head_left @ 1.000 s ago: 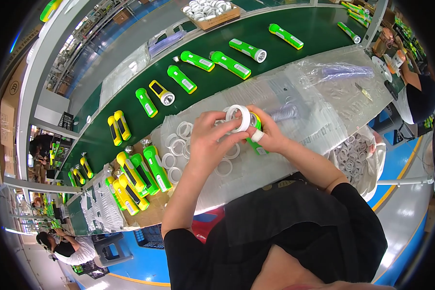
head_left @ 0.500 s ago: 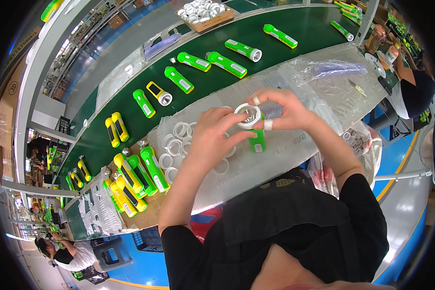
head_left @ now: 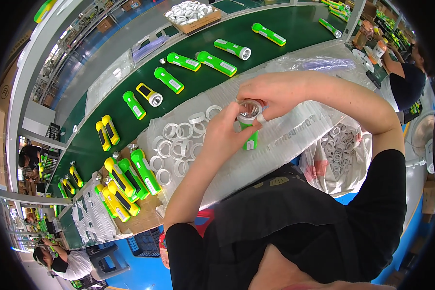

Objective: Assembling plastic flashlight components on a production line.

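Several yellow and green flashlights [head_left: 141,171] lie bunched on brown cardboard [head_left: 150,209] at the near left, and farther left a seated co-worker [head_left: 79,266] in a white and black top bends forward. Just beyond the bunch, two yellow flashlights [head_left: 110,129] with dark panels lie side by side on the green work surface [head_left: 304,24], where more flashlights trail away to the far right. Loose white rings [head_left: 196,117] are scattered over the pale sheet to the right of the bunch, some overlapping; beyond the green surface, a carton [head_left: 204,23] is heaped with more.

Next comes the left hand [head_left: 223,131], its fingers set narrow against the left side of a green flashlight [head_left: 249,126], thumb across the body just below the head. That flashlight is over the middle of the sheet, lens end up; whether its lower end touches the sheet cannot be told. From the right, the right hand [head_left: 275,94] curls its fingers around the head's far side, a pale wrap on its thumb. Nearer and right, a whitish bag [head_left: 365,150] holds many rings. At the far right sits another co-worker [head_left: 407,79].
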`<action>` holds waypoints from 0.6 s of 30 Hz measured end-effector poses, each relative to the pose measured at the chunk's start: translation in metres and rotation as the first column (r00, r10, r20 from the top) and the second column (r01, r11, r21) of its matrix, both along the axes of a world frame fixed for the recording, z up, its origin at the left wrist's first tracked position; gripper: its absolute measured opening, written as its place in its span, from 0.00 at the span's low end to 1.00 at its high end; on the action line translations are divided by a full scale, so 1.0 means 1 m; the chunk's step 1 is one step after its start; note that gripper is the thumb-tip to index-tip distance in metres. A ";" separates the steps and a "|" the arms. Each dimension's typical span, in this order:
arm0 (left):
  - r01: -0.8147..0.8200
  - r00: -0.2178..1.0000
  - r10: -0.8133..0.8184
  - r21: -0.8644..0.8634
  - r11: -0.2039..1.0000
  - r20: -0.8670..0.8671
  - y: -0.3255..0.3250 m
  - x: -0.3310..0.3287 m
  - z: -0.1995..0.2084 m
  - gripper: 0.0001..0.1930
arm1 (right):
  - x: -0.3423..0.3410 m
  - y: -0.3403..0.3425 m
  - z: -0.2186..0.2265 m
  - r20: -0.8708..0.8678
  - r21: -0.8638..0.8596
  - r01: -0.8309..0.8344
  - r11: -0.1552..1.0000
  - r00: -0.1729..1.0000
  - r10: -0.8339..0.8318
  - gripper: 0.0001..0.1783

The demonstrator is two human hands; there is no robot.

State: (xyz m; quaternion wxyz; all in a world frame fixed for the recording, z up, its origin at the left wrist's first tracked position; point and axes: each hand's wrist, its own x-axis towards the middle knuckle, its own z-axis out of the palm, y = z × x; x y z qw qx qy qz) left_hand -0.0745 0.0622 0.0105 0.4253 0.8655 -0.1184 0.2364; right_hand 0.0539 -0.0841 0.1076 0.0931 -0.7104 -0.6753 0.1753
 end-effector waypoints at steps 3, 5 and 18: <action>-0.012 0.999 0.011 0.019 1.000 0.031 0.001 0.003 -0.002 0.23 | -0.003 0.004 -0.003 -0.010 -0.006 0.018 1.000 1.000 -0.018 0.22; -0.013 0.999 0.012 0.028 1.000 0.042 0.000 0.005 -0.002 0.23 | -0.014 0.008 -0.004 0.200 -0.187 0.340 0.922 0.932 -0.303 0.29; -0.051 0.994 0.050 0.003 0.999 0.096 0.003 0.008 -0.011 0.23 | -0.023 0.013 -0.027 0.257 0.058 0.579 0.813 0.779 -0.573 0.29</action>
